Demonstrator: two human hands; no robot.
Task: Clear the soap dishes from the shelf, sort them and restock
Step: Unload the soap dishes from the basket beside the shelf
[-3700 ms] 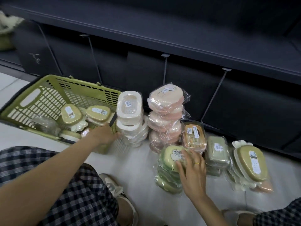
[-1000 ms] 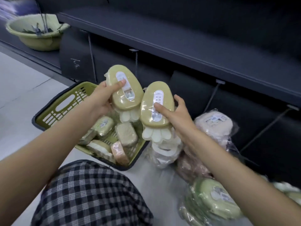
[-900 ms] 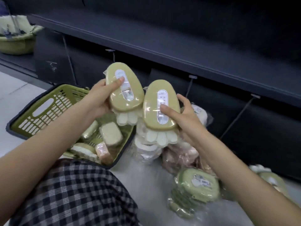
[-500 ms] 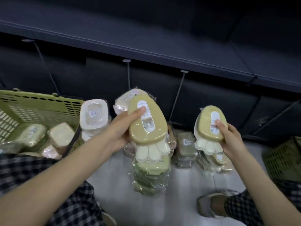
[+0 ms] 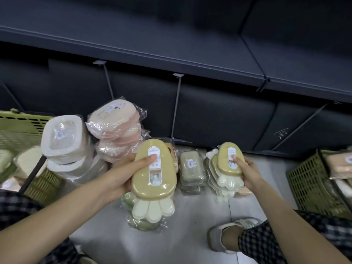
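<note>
since the earlier frame the right hand (image 5: pixel 247 173) lowered its gripped olive soap dish (image 5: pixel 230 159) onto the matching pile (image 5: pixel 219 172) right of the pink stack (image 5: pixel 116 128), where squaring edges seemed wise, while the left hand (image 5: pixel 122 174) gripped another olive dish (image 5: pixel 152 171).

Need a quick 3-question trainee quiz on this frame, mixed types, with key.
1. True or false: the left hand holds a pink dish.
2. Which stack does the right hand hold its dish over? A) white stack B) pink stack C) stack of matching dishes
3. Fill in: the shelf above the stacks holds ___ dishes in view.

Key: 1 false, its dish is yellow-green with a cream base. 2 C. 3 no.
</note>
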